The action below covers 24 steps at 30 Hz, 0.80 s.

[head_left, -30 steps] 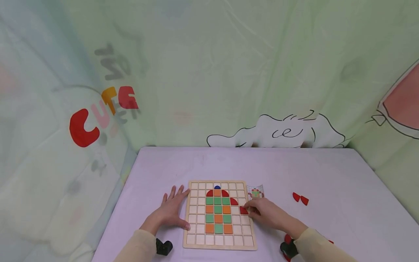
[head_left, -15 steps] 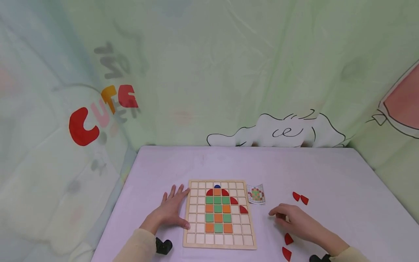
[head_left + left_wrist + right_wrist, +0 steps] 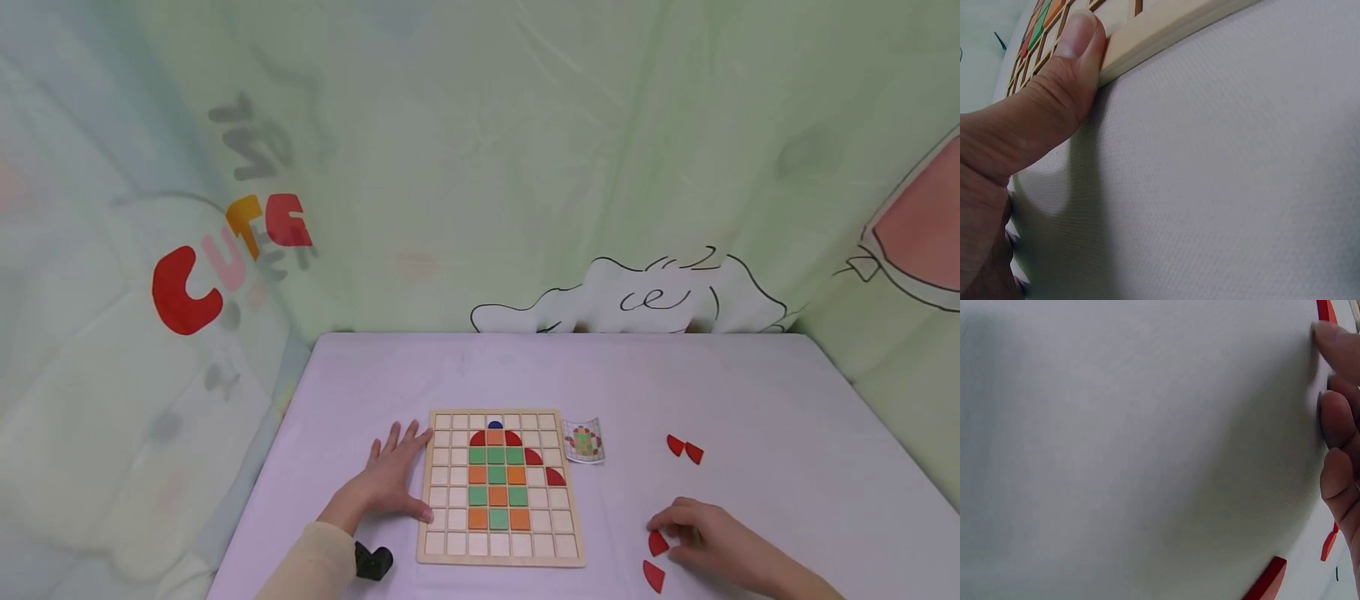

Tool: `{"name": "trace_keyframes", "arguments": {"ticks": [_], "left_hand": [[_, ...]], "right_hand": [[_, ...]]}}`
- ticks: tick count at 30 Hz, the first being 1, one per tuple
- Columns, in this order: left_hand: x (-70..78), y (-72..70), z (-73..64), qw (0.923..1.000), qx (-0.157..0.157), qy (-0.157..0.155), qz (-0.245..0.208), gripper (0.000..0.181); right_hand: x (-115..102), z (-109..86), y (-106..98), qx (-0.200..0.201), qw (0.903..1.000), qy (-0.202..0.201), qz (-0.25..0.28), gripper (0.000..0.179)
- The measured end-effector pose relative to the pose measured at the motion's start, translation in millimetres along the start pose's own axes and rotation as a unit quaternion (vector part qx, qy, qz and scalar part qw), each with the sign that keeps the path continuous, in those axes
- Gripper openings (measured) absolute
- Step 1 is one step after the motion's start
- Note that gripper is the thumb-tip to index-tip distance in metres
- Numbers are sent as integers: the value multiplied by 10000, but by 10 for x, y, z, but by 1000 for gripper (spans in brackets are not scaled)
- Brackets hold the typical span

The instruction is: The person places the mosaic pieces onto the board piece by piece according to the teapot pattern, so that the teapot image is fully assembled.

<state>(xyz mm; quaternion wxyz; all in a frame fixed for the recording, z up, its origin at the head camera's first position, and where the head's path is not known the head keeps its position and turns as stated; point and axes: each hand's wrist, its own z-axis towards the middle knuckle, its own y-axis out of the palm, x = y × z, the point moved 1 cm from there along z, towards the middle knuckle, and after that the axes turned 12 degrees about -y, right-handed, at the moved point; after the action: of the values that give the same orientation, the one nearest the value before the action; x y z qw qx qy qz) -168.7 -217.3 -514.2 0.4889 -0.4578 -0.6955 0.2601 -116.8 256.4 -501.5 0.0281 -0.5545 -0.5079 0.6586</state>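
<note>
My left hand [image 3: 390, 487] lies at the left edge of a wooden grid board [image 3: 448, 557], fingers spread and straight. In the left wrist view its thumb [image 3: 1060, 75] rests on the board's rim. Square orange and green tiles [image 3: 497, 474] fill the board's middle columns, with red quarter-circle tiles [image 3: 555, 477] above and to the right and a blue round tile [image 3: 495, 425] at the top. My right hand [image 3: 708, 537] is at the table right of the board, thumb and forefinger apart on either side of a loose red quarter-circle tile [image 3: 657, 543].
Another red quarter-circle tile [image 3: 654, 576] lies just nearer, and a pair of red tiles [image 3: 686, 449] lies farther back. A small printed pattern card [image 3: 583, 441] sits against the board's right edge. A black object [image 3: 372, 562] shows by the left sleeve [image 3: 318, 558].
My right hand has let go of a red tile on the board's right side and moved right and nearer, to the loose red tiles. My left hand has stayed at the board.
</note>
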Motion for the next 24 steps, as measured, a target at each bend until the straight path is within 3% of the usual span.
{"name": "trace_keyframes", "arguments": {"ticks": [5, 9, 17, 24], "left_hand": [[-8, 4, 0, 10000, 1, 9, -20, 126], [-9, 6, 7, 10000, -5, 26, -17, 126], [8, -17, -4, 10000, -10, 18, -19, 125], [13, -20, -20, 10000, -10, 17, -49, 125]], "right_hand": [[-12, 56, 20, 11, 9998, 143, -110, 23], [-51, 122, 53, 88, 9983, 557, -152, 24], [-144, 219, 144, 331, 9909, 962, -879, 31], [-147, 240, 140, 97, 9963, 254, -813, 30]]}}
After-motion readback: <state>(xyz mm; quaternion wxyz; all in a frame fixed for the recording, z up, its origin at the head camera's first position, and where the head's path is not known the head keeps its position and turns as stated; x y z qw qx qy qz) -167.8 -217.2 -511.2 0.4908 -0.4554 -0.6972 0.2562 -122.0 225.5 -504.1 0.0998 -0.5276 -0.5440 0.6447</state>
